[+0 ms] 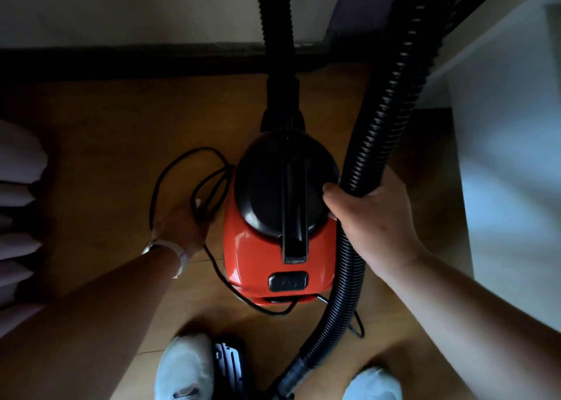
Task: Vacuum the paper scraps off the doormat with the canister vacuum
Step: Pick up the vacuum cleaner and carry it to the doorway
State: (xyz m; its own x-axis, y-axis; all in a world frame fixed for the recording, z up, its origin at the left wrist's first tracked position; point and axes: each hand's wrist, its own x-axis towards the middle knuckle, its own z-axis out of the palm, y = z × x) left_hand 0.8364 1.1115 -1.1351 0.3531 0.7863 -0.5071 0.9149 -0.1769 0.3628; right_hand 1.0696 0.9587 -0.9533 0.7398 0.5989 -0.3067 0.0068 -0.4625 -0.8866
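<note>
A red and black canister vacuum (258, 266) stands on the wooden floor below me, its black carry handle running down the middle. Its ribbed black hose (379, 132) loops up out of view and comes back down on the right. My right hand (373, 217) is shut on that hose beside the canister. My left hand (182, 226) reaches down left of the canister among the loops of the black power cord (170, 172); whether it grips the cord I cannot tell. The floor nozzle (229, 366) lies between my shoes. No doormat or paper scraps are in view.
A dark skirting board (121, 61) runs along the wall ahead. White furniture (510, 157) stands at the right. Pale folded fabric (18, 187) lies at the left edge. My two light shoes (185, 369) are at the bottom, with cord trailing behind the canister.
</note>
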